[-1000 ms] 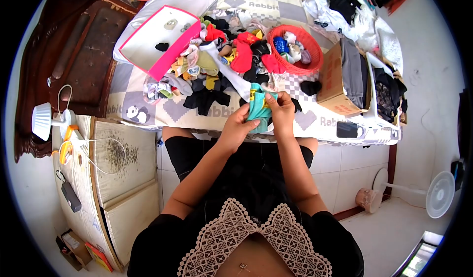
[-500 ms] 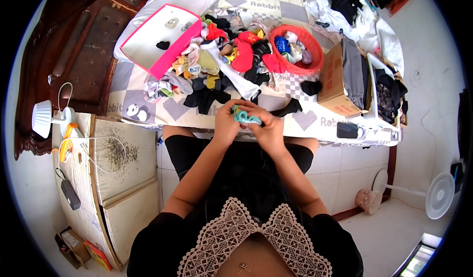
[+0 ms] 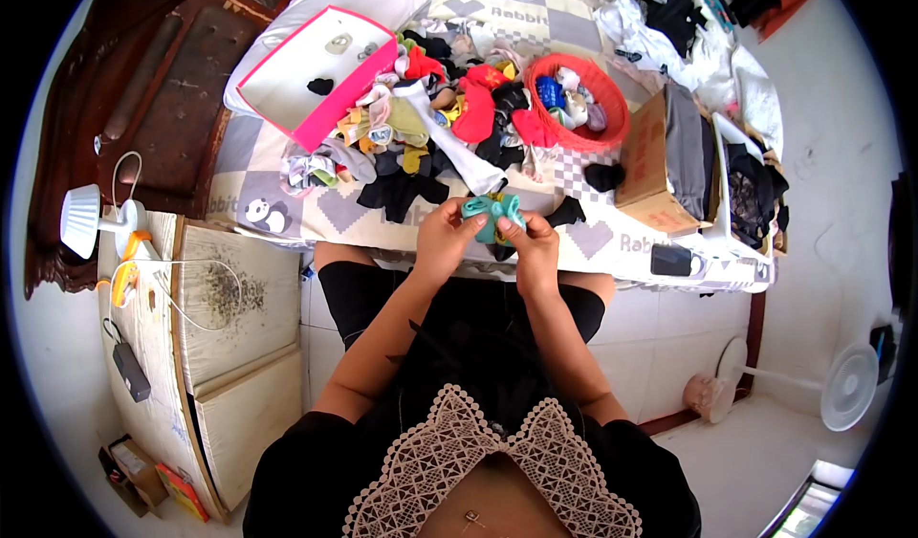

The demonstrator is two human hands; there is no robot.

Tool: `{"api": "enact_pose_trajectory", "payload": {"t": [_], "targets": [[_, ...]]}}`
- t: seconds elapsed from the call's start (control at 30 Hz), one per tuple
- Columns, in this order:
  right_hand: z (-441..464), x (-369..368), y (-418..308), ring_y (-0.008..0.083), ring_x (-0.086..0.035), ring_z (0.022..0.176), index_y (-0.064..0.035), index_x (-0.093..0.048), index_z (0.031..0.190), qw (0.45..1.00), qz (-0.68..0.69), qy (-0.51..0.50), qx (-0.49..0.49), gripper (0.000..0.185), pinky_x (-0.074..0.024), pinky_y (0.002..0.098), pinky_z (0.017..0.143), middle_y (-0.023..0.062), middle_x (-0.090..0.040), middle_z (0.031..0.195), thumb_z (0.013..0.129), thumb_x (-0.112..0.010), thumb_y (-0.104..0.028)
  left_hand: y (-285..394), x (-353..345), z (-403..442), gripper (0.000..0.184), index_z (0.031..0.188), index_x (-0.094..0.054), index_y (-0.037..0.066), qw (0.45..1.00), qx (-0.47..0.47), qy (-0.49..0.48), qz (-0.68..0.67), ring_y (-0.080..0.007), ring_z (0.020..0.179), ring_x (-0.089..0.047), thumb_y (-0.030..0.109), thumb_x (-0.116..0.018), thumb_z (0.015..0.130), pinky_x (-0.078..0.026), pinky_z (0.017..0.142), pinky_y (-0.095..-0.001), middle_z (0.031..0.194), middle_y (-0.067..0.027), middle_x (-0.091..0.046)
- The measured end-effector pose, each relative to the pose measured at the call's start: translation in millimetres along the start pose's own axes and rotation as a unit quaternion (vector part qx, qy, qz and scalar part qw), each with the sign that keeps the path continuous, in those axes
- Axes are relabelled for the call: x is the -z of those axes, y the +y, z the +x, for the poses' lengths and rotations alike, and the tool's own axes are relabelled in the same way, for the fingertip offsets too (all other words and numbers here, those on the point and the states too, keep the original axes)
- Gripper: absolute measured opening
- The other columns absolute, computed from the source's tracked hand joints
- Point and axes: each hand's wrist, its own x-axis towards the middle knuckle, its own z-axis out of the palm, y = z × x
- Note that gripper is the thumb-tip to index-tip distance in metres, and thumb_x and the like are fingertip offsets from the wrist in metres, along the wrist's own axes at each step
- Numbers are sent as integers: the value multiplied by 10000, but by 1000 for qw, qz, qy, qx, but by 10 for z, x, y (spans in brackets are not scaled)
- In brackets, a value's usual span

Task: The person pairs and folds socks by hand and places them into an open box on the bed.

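Note:
Between my two hands is a teal sock (image 3: 491, 215) with a little yellow on it, bunched up above the bed's near edge. My left hand (image 3: 445, 239) pinches its left side, and my right hand (image 3: 535, 253) grips the right side with thumb and fingers. Just beyond lies a long white sock (image 3: 457, 153) on a heap of mixed socks. Black socks (image 3: 402, 192) spread to the left of my hands, and a dark sock (image 3: 566, 212) is close to my right hand.
A pink-edged white box (image 3: 349, 88) holds a few small items at the back left. The red basket (image 3: 612, 108) contains rolled socks. Further right are a cardboard box (image 3: 643, 160) of folded clothes and a phone (image 3: 674, 259). A lamp (image 3: 81, 222) stands on the left cabinet.
My hands have moved slightly apart, with my right hand shifting right and down. The teal sock is now more spread open between them, with more of it showing.

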Motion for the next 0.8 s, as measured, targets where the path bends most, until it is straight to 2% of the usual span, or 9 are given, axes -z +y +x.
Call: {"api": "enact_pose_trajectory", "payload": {"t": [0.07, 0.13, 0.2, 0.3, 0.4, 0.5, 0.57, 0.7, 0.8], "targets": [[-4, 4, 61, 118, -536, 844, 2, -654, 863, 994, -62, -22, 88, 115, -433, 239, 756, 61, -589, 987, 754, -689, -7, -47, -46, -2, 241, 1004, -548, -5, 998, -48, 31, 15, -86, 730, -520, 99, -639, 808, -436, 650, -228, 886, -35, -570], [-8, -8, 166, 128, -521, 893, 0, -634, 902, 985, -87, -31, 146, 145, -422, 241, 776, 63, -554, 994, 765, -680, -15, -52, -97, 12, 203, 938, -495, 13, 987, -127, 80, 58, -102, 713, -518, 55, -631, 793, -431, 627, -230, 820, -44, -540], [-1, -19, 176, 127, -519, 891, -3, -626, 905, 981, -85, -32, 170, 133, -417, 236, 777, 58, -547, 985, 782, -669, -31, -4, -146, 12, 228, 949, -468, 20, 984, -123, 121, 48, -105, 700, -512, 32, -624, 783, -428, 622, -230, 815, -45, -532], [15, -61, 98, 105, -515, 845, -6, -605, 916, 979, -133, -51, 149, 124, -405, 214, 766, 34, -557, 927, 826, -638, -85, 69, -205, -3, 296, 972, -398, 35, 979, -103, 175, 25, -112, 669, -499, -9, -606, 766, -419, 587, -237, 802, -44, -512], [46, -83, 59, 56, -507, 777, -33, -590, 902, 999, 18, -32, 5, 103, -401, 197, 737, -25, -582, 838, 851, -619, -118, 133, -229, -45, 255, 936, -425, 39, 962, -164, 216, 27, -117, 627, -492, -10, -605, 763, -414, 559, -253, 802, -48, -512], [95, -24, 63, 32, -495, 730, -52, -590, 875, 996, 40, -43, -63, 74, -390, 177, 659, -33, -585, 816, 833, -635, -91, 127, -182, -63, 210, 885, -450, 40, 954, -179, 196, 139, -129, 596, -495, -20, -602, 752, -409, 538, -268, 771, -53, -502], [79, -86, 56, 21, -483, 696, -61, -589, 867, 997, 39, -41, -50, 76, -368, 166, 616, -41, -582, 789, 822, -645, -84, 224, -161, -67, 179, 865, -479, 42, 920, -264, 180, 228, -152, 564, -498, -19, -600, 750, -404, 533, -284, 760, -64, -518], [93, -66, 22, 8, -462, 626, -84, -589, 809, 998, 28, -36, -49, 76, -329, 159, 545, -52, -579, 744, 803, -665, -81, 273, -145, -117, 190, 920, -500, 35, 962, -180, 108, 176, -180, 593, -525, 31, -616, 770, -412, 543, -294, 795, -90, -565], [166, 30, 101, 28, -485, 635, -86, -589, 762, 994, 77, -18, -71, 88, -365, 178, 571, -42, -583, 748, 803, -666, -91, 263, -154, -128, 229, 973, -509, 20, 993, -109, -4, 50, -181, 656, -556, 98, -630, 795, -434, 579, -288, 851, -124, -589]]}}
